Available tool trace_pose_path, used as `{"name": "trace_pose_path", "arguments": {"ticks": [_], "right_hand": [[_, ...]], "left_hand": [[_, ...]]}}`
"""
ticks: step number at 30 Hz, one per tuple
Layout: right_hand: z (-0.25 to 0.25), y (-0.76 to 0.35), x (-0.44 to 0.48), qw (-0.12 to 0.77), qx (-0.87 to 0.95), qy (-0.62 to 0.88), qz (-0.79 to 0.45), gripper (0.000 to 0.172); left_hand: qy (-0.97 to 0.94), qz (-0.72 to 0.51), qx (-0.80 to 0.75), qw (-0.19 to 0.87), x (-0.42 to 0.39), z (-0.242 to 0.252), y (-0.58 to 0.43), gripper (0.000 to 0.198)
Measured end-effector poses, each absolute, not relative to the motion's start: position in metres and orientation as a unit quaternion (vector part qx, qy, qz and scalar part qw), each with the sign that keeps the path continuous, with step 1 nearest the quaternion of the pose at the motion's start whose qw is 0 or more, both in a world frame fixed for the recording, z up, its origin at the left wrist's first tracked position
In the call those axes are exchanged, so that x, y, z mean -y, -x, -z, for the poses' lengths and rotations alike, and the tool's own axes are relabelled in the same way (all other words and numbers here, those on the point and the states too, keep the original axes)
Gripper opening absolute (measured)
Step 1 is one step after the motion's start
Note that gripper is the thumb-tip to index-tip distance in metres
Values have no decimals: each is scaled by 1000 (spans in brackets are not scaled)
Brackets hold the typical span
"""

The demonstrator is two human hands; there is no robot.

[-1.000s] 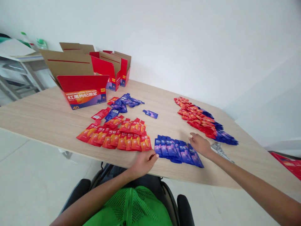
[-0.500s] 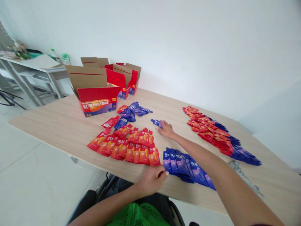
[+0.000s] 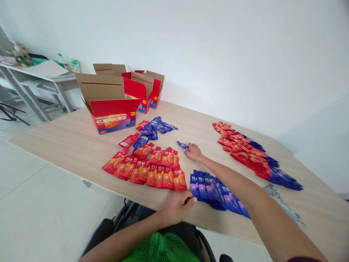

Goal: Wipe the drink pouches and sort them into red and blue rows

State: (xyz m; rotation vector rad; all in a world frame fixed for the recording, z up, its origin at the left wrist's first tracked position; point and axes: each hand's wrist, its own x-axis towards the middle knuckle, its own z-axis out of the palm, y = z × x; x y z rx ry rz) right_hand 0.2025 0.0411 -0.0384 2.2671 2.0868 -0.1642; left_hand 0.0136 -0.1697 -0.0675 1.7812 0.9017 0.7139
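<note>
My right hand (image 3: 193,152) reaches out over the middle of the table and pinches one small blue pouch (image 3: 182,145) by its end; the pouch is tilted and seen nearly edge-on. My left hand (image 3: 178,206), loosely curled with nothing visible in it, rests at the table's front edge. Just beyond it lie overlapping rows of red pouches (image 3: 152,174), printed with orange fruit. To the right of those, partly behind my right forearm, is a fanned row of blue pouches (image 3: 209,189). A loose heap of blue pouches (image 3: 156,125) lies farther back.
Open red cartons (image 3: 116,116) stand at the back left of the wooden table (image 3: 54,142). Long stacks of red and blue pouches (image 3: 245,153) lie at the right. Near my right forearm is a crumpled silvery strip (image 3: 283,203). Another desk (image 3: 40,74) stands at the far left.
The blue pouch in my right hand has turned from lying face-up to nearly edge-on, and the hand has shifted very slightly. My left hand stays in place.
</note>
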Motion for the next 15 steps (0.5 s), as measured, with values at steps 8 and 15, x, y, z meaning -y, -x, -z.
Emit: {"name": "trace_pose_path", "arguments": {"ticks": [8, 15], "right_hand": [[28, -215, -26, 62, -664, -742, 77, 47], [28, -231, -11, 19, -635, -765, 103, 39]], "left_hand": [[-740, -296, -372, 477, 168, 62, -13, 33], [-742, -305, -362, 475, 169, 59, -13, 33]]}}
